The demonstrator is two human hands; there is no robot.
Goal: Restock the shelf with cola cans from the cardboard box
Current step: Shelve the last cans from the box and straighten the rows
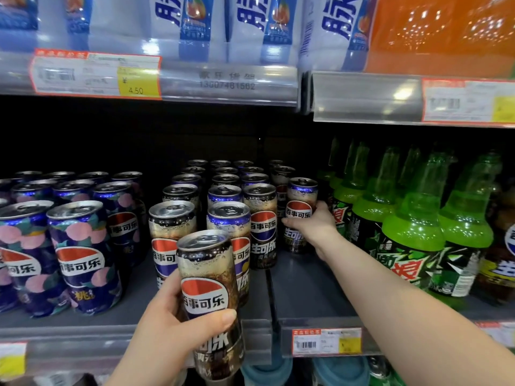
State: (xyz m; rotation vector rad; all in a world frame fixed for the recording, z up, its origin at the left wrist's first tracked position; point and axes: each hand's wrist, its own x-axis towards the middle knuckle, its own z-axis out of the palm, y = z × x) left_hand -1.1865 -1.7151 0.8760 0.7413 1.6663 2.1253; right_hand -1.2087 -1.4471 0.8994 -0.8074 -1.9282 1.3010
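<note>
My left hand (pixel 167 327) grips a tall brown cola can (pixel 207 277) in front of the shelf edge, upright and slightly tilted. My right hand (pixel 315 222) reaches far in and holds another cola can (pixel 301 199) standing on the shelf (pixel 306 291), at the right end of the cola rows beside the green bottles. Several rows of the same slim cola cans (pixel 223 196) stand in the shelf's middle. The cardboard box is out of view.
Short purple peach-print cola cans (pixel 80 257) fill the shelf's left part. Green soda bottles (pixel 412 218) crowd the right. Above hangs a shelf rail with price tags (pixel 97 75) and white-blue bottles (pixel 195 20). Bare shelf floor lies under my right forearm.
</note>
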